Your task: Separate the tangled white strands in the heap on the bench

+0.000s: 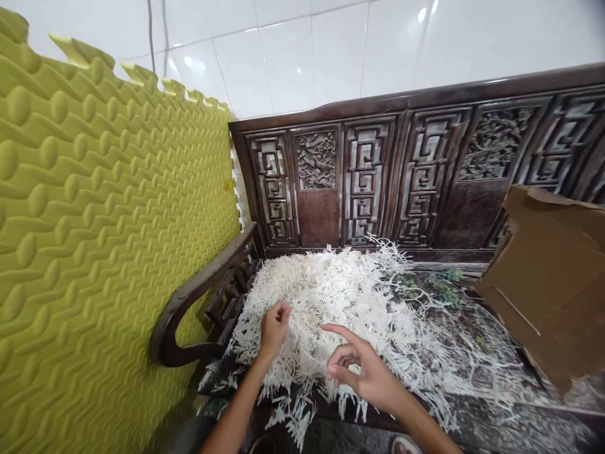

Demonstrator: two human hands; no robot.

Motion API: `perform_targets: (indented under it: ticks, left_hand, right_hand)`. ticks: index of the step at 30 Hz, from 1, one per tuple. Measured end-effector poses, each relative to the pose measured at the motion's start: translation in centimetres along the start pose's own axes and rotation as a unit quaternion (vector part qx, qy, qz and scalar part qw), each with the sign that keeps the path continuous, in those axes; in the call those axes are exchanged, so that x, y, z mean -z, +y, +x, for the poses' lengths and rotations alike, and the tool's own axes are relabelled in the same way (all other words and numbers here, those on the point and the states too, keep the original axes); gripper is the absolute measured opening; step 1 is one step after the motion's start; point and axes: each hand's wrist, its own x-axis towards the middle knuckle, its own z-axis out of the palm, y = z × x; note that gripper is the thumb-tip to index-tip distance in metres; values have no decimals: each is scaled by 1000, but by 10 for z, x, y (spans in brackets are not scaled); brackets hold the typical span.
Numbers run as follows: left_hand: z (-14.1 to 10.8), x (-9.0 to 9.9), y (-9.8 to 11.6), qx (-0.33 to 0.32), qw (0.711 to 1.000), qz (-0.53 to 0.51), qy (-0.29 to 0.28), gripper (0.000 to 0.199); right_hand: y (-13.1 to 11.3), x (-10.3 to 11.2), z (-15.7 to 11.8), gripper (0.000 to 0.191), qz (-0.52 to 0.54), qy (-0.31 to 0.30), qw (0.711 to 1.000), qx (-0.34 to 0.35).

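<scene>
A wide heap of white, feathery artificial branches [331, 290] covers the left part of a dark wooden bench seat, some sprigs hanging over the front edge. My left hand [275, 328] is over the left side of the heap, its fingers curled closed; whether anything thin is in them is hidden. To its right, my right hand [362, 369] is above the front of the heap with the index finger stretched out to the left. The other fingers bend loosely towards the thumb, and nothing shows between them.
Behind the heap rises the carved bench back [319, 217], with a curved armrest [174, 315] at the left. A yellow textured foam mat [118, 208] stands upright on the left. A brown cardboard piece [553, 284] sits at the right. Green sprigs [444, 287] lie beside the heap.
</scene>
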Motion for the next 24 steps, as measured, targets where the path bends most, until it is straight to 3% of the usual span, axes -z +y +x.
perform_targets:
  ticks: [3,6,10,17,20,24]
  left_hand:
    - [23,17,-15,26,999,-8,44,30]
    - [25,15,-10,34,998,-20,39,23]
    - [14,-3,14,18,998,-30,-49,21]
    - [-1,-18,34,42,964,-53,-257,35]
    - [-7,-15,26,67,955,-46,-284,31]
    - [-10,-13,7,119,949,-37,-291,41]
  right_hand:
    - [5,12,9,56,41,68,997,4]
    - [19,26,24,45,57,148,987,13]
    - [30,39,35,40,67,205,976,6]
    - [36,52,27,40,-17,205,978,-10]
    - [41,54,26,38,-12,217,976,-6]
    - [45,50,31,33,-59,237,970,-3]
